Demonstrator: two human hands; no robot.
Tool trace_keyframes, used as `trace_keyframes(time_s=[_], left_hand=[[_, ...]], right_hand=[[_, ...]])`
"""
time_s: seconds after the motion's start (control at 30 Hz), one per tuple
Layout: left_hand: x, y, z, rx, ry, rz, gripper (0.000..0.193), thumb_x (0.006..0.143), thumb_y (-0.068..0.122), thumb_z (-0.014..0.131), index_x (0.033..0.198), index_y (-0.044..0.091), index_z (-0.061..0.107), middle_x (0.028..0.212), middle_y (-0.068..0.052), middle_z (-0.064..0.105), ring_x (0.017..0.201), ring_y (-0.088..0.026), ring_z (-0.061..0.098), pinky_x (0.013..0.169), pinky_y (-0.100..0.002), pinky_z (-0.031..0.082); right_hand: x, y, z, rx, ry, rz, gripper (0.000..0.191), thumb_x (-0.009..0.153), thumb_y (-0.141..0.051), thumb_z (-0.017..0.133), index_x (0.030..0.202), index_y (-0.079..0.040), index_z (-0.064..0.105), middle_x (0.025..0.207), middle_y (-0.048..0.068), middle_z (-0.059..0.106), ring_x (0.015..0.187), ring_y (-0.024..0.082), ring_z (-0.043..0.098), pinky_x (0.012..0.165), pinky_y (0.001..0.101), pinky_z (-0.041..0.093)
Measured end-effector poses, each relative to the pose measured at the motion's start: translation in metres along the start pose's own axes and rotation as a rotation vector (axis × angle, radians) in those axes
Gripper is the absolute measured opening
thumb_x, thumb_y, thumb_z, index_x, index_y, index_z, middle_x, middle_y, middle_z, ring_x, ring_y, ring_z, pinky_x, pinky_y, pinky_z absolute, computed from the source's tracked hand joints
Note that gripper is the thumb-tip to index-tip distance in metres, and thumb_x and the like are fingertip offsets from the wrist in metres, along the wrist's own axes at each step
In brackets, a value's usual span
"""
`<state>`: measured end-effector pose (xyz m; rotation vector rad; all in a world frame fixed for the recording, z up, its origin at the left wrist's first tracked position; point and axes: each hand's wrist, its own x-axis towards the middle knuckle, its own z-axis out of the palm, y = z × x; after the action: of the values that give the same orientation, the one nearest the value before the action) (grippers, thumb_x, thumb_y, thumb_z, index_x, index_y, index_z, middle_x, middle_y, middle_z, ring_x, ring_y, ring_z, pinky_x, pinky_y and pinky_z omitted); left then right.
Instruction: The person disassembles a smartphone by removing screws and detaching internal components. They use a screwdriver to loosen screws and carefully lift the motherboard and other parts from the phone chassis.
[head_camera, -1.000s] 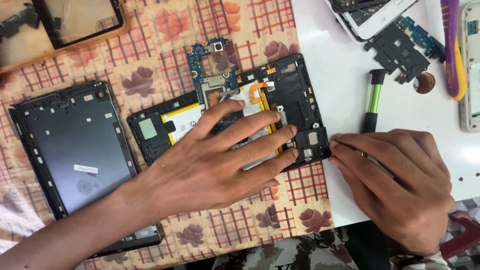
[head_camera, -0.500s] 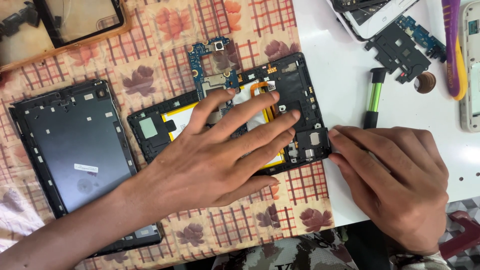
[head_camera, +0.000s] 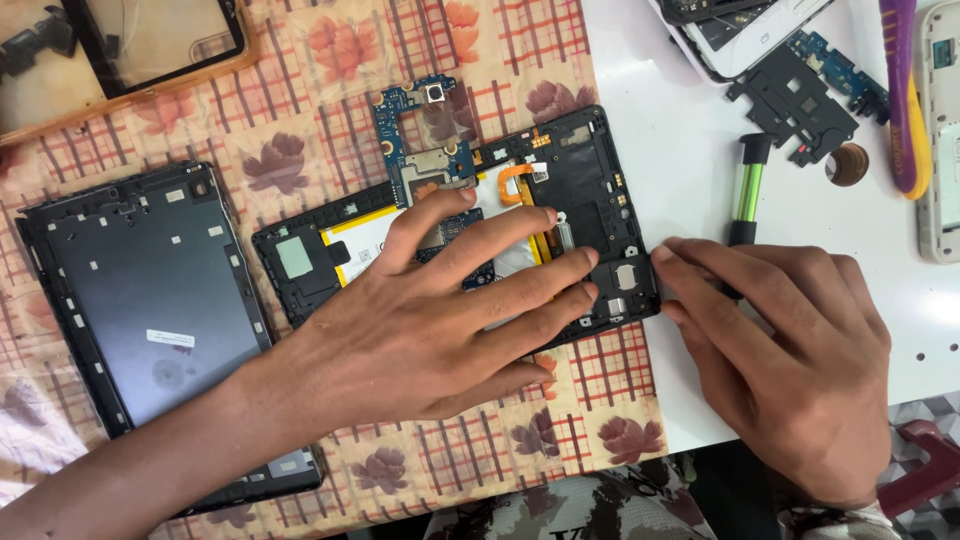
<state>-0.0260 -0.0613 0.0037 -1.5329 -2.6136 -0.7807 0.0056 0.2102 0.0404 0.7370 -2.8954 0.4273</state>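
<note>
An opened black tablet frame (head_camera: 600, 190) lies on the patterned cloth, with its battery (head_camera: 365, 235) and orange flex cable showing. My left hand (head_camera: 430, 320) rests flat on it, fingers spread across the battery and circuit board. My right hand (head_camera: 790, 350) comes in from the right, its fingertips together and touching the frame's right edge near the lower corner. Whether those fingertips pinch anything is hidden. A blue circuit board (head_camera: 410, 125) sticks out over the frame's upper edge.
A dark tablet back cover (head_camera: 130, 290) lies to the left. A green-handled screwdriver (head_camera: 748, 185) lies on the white table (head_camera: 660, 90), its lower end under my right hand. Phone parts (head_camera: 800, 85), a round brown piece (head_camera: 848, 163) and a screen panel (head_camera: 150, 35) lie along the back.
My right hand's fingertips have crept a little up along the frame's right edge. My left hand's fingers have shifted slightly on the battery, still flat.
</note>
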Motion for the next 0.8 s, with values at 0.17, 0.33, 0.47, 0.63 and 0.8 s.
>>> trace_keyframes(time_s=[0.17, 0.33, 0.47, 0.63, 0.8], left_hand=[[-0.001, -0.007, -0.013, -0.008, -0.02, 0.005, 0.055, 0.097, 0.05, 0.07, 0.139, 0.014, 0.066, 0.152, -0.001, 0.055, 0.145, -0.027, 0.042, 0.119, -0.061, 0.03], [0.001, -0.012, -0.023, -0.039, -0.03, -0.001, 0.058, 0.093, 0.051, 0.071, 0.138, 0.015, 0.067, 0.152, -0.001, 0.054, 0.144, -0.027, 0.043, 0.119, -0.062, 0.03], [0.01, -0.014, -0.022, -0.043, -0.026, -0.005, 0.059, 0.093, 0.053, 0.071, 0.139, 0.015, 0.065, 0.153, -0.001, 0.052, 0.144, -0.028, 0.043, 0.119, -0.064, 0.029], [0.016, -0.013, -0.013, -0.066, -0.02, 0.004, 0.057, 0.095, 0.053, 0.07, 0.139, 0.017, 0.064, 0.153, -0.002, 0.051, 0.144, -0.03, 0.042, 0.117, -0.066, 0.029], [0.021, -0.006, 0.002, -0.01, -0.059, 0.077, 0.05, 0.098, 0.047, 0.069, 0.14, 0.019, 0.063, 0.156, 0.004, 0.052, 0.147, -0.026, 0.042, 0.119, -0.06, 0.033]], right_hand=[[0.01, -0.004, -0.006, -0.028, -0.008, -0.011, 0.044, 0.078, -0.005, 0.08, 0.121, -0.008, 0.074, 0.123, 0.006, 0.068, 0.1, 0.028, 0.064, 0.081, 0.0417, 0.049], [0.02, -0.004, -0.011, -0.058, -0.04, -0.015, 0.048, 0.076, -0.003, 0.077, 0.123, -0.009, 0.074, 0.126, 0.006, 0.067, 0.104, 0.027, 0.063, 0.084, 0.0421, 0.048], [0.027, 0.002, -0.014, -0.032, -0.037, -0.001, 0.048, 0.08, -0.012, 0.079, 0.127, -0.007, 0.071, 0.126, 0.007, 0.066, 0.102, 0.028, 0.061, 0.084, 0.0424, 0.047], [0.021, 0.01, -0.011, -0.024, -0.021, -0.009, 0.048, 0.082, -0.017, 0.078, 0.128, -0.007, 0.069, 0.126, 0.007, 0.065, 0.102, 0.029, 0.061, 0.084, 0.0427, 0.047], [0.006, 0.02, -0.006, 0.055, -0.017, 0.059, 0.035, 0.084, -0.015, 0.081, 0.118, -0.011, 0.071, 0.127, 0.004, 0.067, 0.105, 0.027, 0.062, 0.087, 0.0429, 0.046]])
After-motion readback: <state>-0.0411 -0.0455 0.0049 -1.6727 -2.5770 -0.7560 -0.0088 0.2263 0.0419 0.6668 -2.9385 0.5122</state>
